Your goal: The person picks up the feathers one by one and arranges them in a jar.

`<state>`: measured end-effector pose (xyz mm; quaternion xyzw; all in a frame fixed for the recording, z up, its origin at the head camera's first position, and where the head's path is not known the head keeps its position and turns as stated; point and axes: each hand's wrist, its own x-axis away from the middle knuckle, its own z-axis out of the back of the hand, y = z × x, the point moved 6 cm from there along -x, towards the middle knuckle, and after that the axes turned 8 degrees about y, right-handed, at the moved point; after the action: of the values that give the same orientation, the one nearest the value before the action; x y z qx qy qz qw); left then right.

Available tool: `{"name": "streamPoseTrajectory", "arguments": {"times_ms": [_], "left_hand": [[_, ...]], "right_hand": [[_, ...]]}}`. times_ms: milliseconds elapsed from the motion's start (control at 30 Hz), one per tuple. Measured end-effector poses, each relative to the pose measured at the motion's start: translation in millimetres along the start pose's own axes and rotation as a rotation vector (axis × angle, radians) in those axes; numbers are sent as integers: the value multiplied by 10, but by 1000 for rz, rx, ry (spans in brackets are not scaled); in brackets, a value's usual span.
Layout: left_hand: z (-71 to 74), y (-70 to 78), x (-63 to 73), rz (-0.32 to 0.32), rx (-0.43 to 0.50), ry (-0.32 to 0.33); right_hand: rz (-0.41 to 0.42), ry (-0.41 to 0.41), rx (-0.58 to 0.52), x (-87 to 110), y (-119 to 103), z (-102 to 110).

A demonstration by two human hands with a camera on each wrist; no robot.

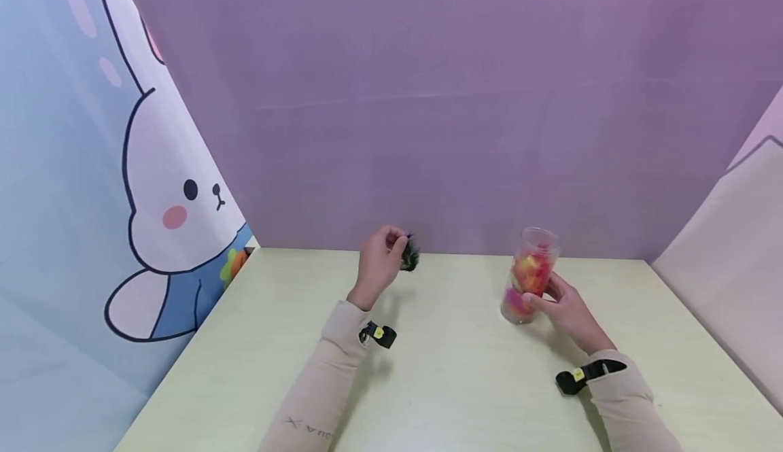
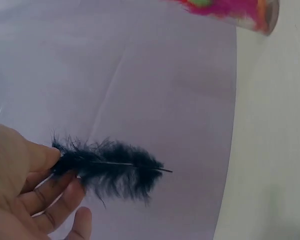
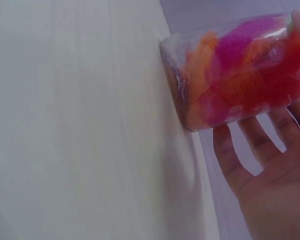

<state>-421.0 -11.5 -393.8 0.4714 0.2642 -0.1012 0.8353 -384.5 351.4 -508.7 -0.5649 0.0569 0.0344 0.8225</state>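
A dark, fluffy feather (image 2: 115, 167) is pinched at one end between the thumb and fingers of my left hand (image 1: 380, 262), above the table in the head view. Its bare quill end points away from the hand in the left wrist view. On the right, my right hand (image 1: 565, 309) grips a clear plastic jar (image 1: 531, 272) around its side. Red, orange, yellow and magenta feathers (image 3: 250, 70) fill much of the jar. The jar leans a little in the head view, and its base is at or just over the tabletop; I cannot tell which.
The pale table (image 1: 453, 370) runs back to a purple cloth backdrop (image 1: 453, 112). At the left hangs a light blue cloth with a cartoon rabbit (image 1: 177, 200); a pale patterned cloth (image 1: 734, 255) hangs at the right. Each wrist wears a small black camera (image 1: 382, 335).
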Motion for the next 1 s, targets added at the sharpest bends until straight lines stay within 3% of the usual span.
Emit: {"name": "streamPoseTrajectory", "arguments": {"times_ms": [500,1000], "left_hand": [[-157,347,36,-119,77,-14],[-533,825,10,-180,118,-54]], "right_hand": [[11,25,12,98,17,-52],[17,4,11,0,42,-16]]}}
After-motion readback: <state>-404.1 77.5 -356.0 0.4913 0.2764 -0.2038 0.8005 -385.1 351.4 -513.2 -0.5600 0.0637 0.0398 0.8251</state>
